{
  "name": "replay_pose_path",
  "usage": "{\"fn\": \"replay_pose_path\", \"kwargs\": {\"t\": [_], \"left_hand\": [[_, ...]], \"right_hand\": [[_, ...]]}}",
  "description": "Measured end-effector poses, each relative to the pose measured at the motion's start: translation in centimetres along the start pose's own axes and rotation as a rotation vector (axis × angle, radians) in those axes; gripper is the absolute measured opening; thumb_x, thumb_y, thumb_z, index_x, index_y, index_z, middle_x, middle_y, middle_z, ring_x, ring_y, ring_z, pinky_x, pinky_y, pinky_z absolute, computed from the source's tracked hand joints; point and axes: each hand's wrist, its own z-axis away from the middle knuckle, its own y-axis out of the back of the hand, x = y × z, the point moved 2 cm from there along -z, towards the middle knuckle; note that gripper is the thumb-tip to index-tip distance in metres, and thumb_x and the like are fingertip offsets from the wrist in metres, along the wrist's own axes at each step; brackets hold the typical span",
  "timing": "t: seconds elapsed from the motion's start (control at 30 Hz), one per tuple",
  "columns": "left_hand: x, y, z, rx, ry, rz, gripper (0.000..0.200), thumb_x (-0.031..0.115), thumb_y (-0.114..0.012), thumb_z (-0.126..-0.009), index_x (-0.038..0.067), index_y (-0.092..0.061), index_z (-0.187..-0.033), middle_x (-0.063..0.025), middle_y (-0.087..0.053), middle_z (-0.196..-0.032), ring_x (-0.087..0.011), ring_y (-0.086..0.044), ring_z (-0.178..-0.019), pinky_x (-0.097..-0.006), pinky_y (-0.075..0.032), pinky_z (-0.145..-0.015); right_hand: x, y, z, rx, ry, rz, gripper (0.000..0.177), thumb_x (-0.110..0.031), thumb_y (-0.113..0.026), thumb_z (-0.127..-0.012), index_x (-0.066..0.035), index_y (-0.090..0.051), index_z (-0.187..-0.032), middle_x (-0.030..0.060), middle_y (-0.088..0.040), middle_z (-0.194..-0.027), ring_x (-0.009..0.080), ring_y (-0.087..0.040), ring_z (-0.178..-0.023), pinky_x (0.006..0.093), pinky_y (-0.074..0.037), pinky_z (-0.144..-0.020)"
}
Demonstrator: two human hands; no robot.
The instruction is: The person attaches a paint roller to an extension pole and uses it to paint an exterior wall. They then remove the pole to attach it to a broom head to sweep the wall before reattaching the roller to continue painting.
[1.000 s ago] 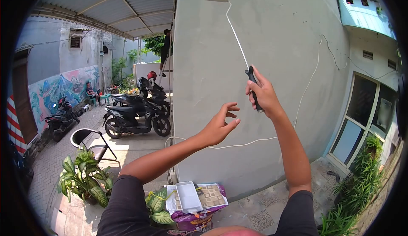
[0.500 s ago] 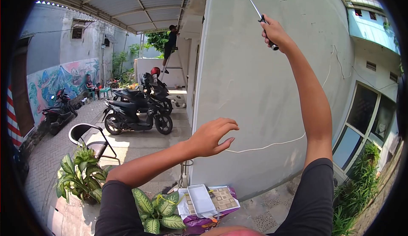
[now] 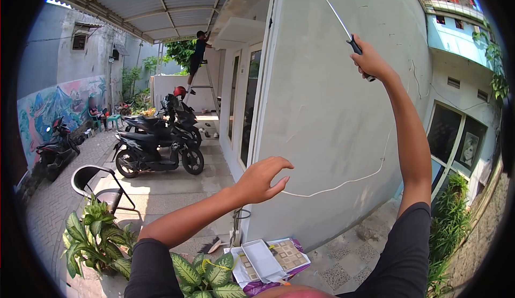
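Observation:
High up at the light grey-green wall (image 3: 327, 115), my right hand (image 3: 374, 60) is wrapped round the black handle of a paint roller (image 3: 340, 22). Its thin metal rod runs up and left to the roller head, which is partly cut off by the top of the view. My left hand (image 3: 263, 180) is raised in front of the wall's left edge, fingers and thumb apart, holding nothing. Below it, a white paint tray (image 3: 263, 260) lies on a patterned tiled board beside the foot of the wall.
A pale cable (image 3: 343, 182) hangs across the wall. Leafy potted plants (image 3: 99, 233) and a black chair (image 3: 102, 185) stand at left, with parked motorbikes (image 3: 158, 150) behind. A person (image 3: 198, 56) is on a ladder further back; another sits at far left. Greenery (image 3: 450, 228) grows at right.
The view has shifted, showing more of the doorway beyond the wall's edge. My right hand and the roller are lower and further right in view; my left hand stays nearly in place.

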Motion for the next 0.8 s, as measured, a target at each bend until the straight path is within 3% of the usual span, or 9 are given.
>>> {"fn": "replay_pose_path", "kwargs": {"t": [0.07,0.23,0.27,0.33,0.4,0.43,0.57,0.67,0.8], "left_hand": [[-0.2,0.1,0.1,-0.003,-0.03,0.0,0.024,0.011,-0.063,-0.086,0.003,-0.06,-0.109,-0.0144,-0.065,-0.106,-0.0326,-0.063,-0.098,-0.0397,-0.051,-0.085],[-0.3,0.0,-1.7,0.023,-0.094,-0.003,0.023,0.01,-0.063,-0.085,0.003,-0.06,-0.107,-0.0135,-0.065,-0.104,-0.0316,-0.064,-0.095,-0.0394,-0.051,-0.083],[-0.2,-0.2,-2.3,0.041,-0.098,0.001,0.023,0.009,-0.063,-0.085,0.004,-0.06,-0.107,-0.0132,-0.065,-0.104,-0.0314,-0.064,-0.095,-0.0394,-0.051,-0.082],[-0.1,-0.9,-3.3,0.064,-0.116,0.009,0.023,0.009,-0.063,-0.085,0.004,-0.06,-0.107,-0.0131,-0.065,-0.103,-0.0313,-0.064,-0.094,-0.0394,-0.051,-0.082],[0.1,-1.5,-3.9,0.083,-0.124,0.018,0.023,0.009,-0.063,-0.085,0.004,-0.06,-0.107,-0.0131,-0.065,-0.102,-0.0313,-0.063,-0.094,-0.0394,-0.051,-0.081],[0.3,-1.7,-4.2,0.091,-0.12,0.024,0.023,0.009,-0.063,-0.085,0.004,-0.06,-0.107,-0.0131,-0.065,-0.101,-0.0312,-0.063,-0.093,-0.0393,-0.051,-0.081],[1.0,-2.3,-4.4,0.127,-0.121,0.056,0.023,0.01,-0.063,-0.085,0.004,-0.06,-0.107,-0.0133,-0.065,-0.101,-0.0312,-0.064,-0.093,-0.0391,-0.05,-0.08],[1.3,-2.6,-3.3,0.115,-0.111,0.069,0.023,0.01,-0.063,-0.085,0.004,-0.061,-0.107,-0.0133,-0.066,-0.101,-0.0309,-0.064,-0.093,-0.0389,-0.05,-0.081],[1.3,-3.0,-2.0,0.071,-0.077,0.088,0.023,0.01,-0.063,-0.085,0.004,-0.061,-0.107,-0.0131,-0.066,-0.101,-0.0306,-0.064,-0.094,-0.0387,-0.05,-0.082]], "right_hand": [[1.0,0.5,4.8,-0.023,-0.051,0.038,0.068,-0.007,-0.049,-0.089,-0.013,-0.025,-0.153,0.0018,-0.044,-0.067,0.0116,-0.047,-0.048,0.0303,-0.046,-0.041],[-1.6,4.9,3.2,0.002,-0.076,0.105,0.066,-0.011,-0.052,-0.093,-0.022,-0.029,-0.154,-0.0035,-0.041,-0.061,0.0078,-0.043,-0.045,0.0273,-0.041,-0.039],[-2.8,5.7,0.9,-0.019,-0.032,0.093,0.061,-0.009,-0.051,-0.092,-0.015,-0.032,-0.15,-0.0008,-0.044,-0.064,0.0097,-0.046,-0.048,0.0288,-0.042,-0.041],[-5.3,7.2,-4.5,0.037,0.033,0.103,0.044,-0.009,-0.05,-0.092,-0.01,-0.044,-0.135,-0.0004,-0.045,-0.065,0.0095,-0.046,-0.049,0.0288,-0.041,-0.042],[-7.4,8.7,-9.6,0.043,0.084,0.083,0.009,-0.009,-0.051,-0.092,-0.007,-0.046,-0.1,0.0003,-0.046,-0.066,0.0089,-0.045,-0.05,0.0287,-0.04,-0.043],[-7.9,9.2,-11.7,0.01,0.094,0.019,0.008,-0.009,-0.05,-0.092,-0.006,-0.047,-0.098,0.0004,-0.047,-0.065,0.0091,-0.045,-0.05,0.0286,-0.04,-0.044],[-7.8,6.9,-12.6,0.02,0.05,0.027,0.022,-0.009,-0.05,-0.093,-0.007,-0.048,-0.115,-0.0028,-0.044,-0.065,0.0066,-0.044,-0.049,0.0262,-0.039,-0.042],[-6.5,4.4,-5.7,0.007,0.024,0.042,0.047,-0.007,-0.047,-0.092,-0.008,-0.038,-0.138,-0.0015,-0.044,-0.065,0.0091,-0.045,-0.049,0.0287,-0.042,-0.043],[-4.5,0.0,4.7,0.005,-0.088,0.137,0.067,-0.006,-0.047,-0.091,-0.009,-0.022,-0.153,0.0026,-0.044,-0.066,0.0126,-0.047,-0.048,0.0319,-0.046,-0.042]]}}
